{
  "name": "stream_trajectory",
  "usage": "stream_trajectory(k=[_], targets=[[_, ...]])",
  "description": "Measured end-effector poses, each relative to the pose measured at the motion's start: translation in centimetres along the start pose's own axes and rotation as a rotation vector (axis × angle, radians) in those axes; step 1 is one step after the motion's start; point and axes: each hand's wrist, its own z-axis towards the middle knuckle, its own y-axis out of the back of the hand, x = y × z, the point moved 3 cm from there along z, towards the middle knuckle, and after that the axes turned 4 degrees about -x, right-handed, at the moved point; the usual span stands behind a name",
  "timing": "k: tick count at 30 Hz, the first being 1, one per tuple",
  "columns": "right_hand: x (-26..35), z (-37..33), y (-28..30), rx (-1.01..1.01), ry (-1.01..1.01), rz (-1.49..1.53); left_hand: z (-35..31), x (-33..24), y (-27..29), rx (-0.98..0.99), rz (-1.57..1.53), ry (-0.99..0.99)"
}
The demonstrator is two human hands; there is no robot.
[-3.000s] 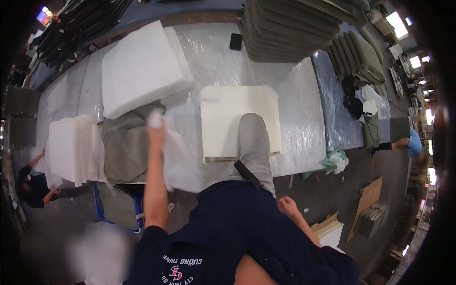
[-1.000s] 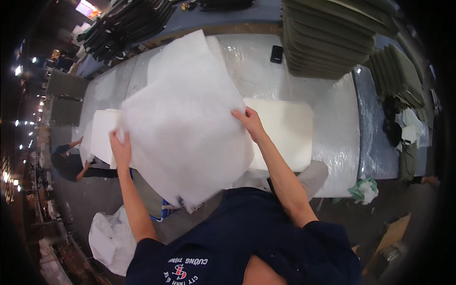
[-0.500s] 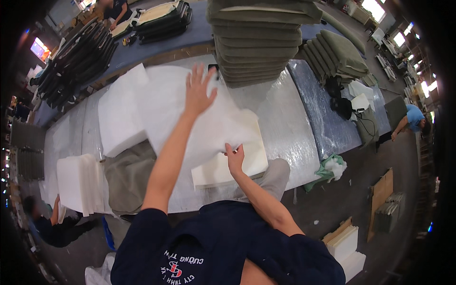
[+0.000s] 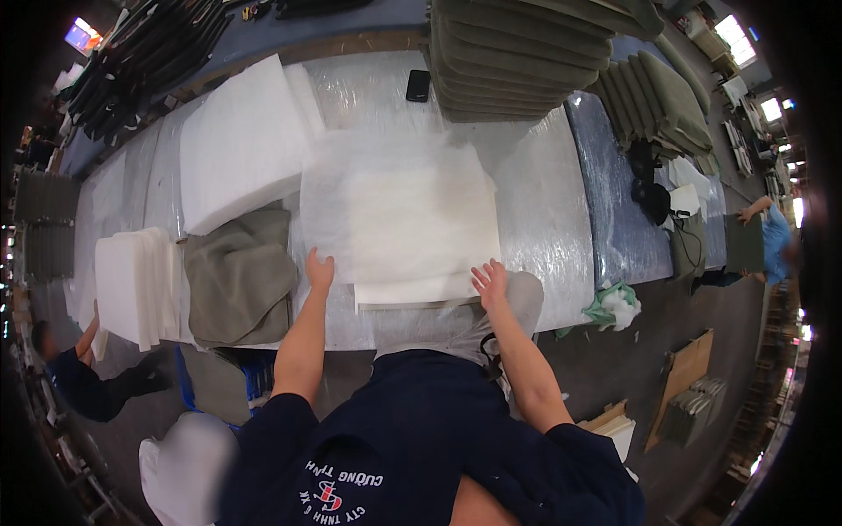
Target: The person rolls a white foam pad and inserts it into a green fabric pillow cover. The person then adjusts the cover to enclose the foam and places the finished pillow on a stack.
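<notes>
A thin, translucent white wadding sheet (image 4: 326,206) is spread over a cream foam pad (image 4: 412,294) on the plastic-covered table. The sheet reaches past the pad on the left and far sides; the pad's near edge shows below it. My left hand (image 4: 321,270) is at the sheet's near left corner, thumb and fingers apart. By the pad's near right corner, my right hand (image 4: 491,285) has its fingers spread and holds nothing. Whether either hand touches the sheet is hard to tell.
A thick white wadding stack (image 4: 237,145) lies left, with grey-green covers (image 4: 239,280) and white foam pieces (image 4: 132,285) nearer. Tall grey-green cushions (image 4: 517,70) stand at the back beside a black phone (image 4: 418,86). A person (image 4: 774,241) works far right, another (image 4: 74,373) left.
The sheet, lifted and blurred before, now lies flatter over the pad. My left hand has come down toward me from the far side; my right hand has let go of the sheet and moved right.
</notes>
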Motion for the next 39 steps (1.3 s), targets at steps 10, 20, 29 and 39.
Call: stream_trajectory(k=[10,20,29,39], targets=[[2.9,7.7,0.0,-0.205,0.066,-0.775,-1.9,3.2,0.1,0.121,-0.368,0.428],[19.2,13.8,-15.7,0.414,0.452,-0.648,15.0,-21.7,2.0,0.475,-0.739,0.029],[35.7,-1.8,-24.3,0.150,0.985,-0.514,12.7,-39.9,12.6,0.173,-0.604,-0.414],[22.3,4.8,-5.0,-0.070,0.510,-0.632,3.7,-16.6,6.3,0.222,-0.528,0.184]])
